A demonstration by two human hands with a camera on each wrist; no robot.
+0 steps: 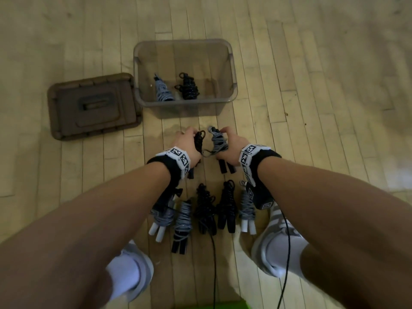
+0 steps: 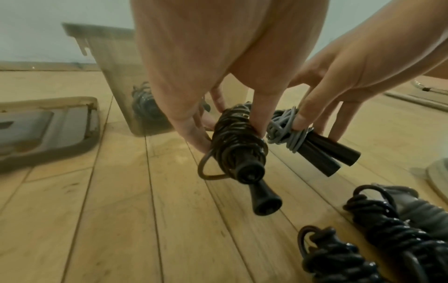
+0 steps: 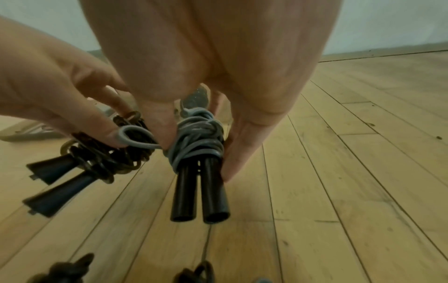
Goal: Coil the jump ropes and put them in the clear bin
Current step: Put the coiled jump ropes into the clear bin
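Observation:
My left hand (image 1: pixel 186 143) grips a coiled black jump rope (image 1: pixel 199 141) (image 2: pixel 236 137) with flared black handles, just above the wooden floor. Beside it my right hand (image 1: pixel 229 146) grips a coiled grey jump rope (image 1: pixel 217 142) (image 3: pixel 197 137) with two straight black handles (image 3: pixel 198 193). Both bundles sit side by side in front of the clear bin (image 1: pixel 233 70), which holds one grey coil (image 1: pixel 162 90) and one black coil (image 1: pixel 189 86). Several more coiled ropes (image 1: pixel 205 208) lie in a row on the floor between my feet.
The bin's dark lid (image 1: pixel 93 105) lies flat on the floor left of the bin. My white shoes (image 1: pixel 278 246) flank the row of ropes. A black cable (image 1: pixel 214 264) trails over the floor near them. Wooden floorboards (image 1: pixel 334 108) stretch all around.

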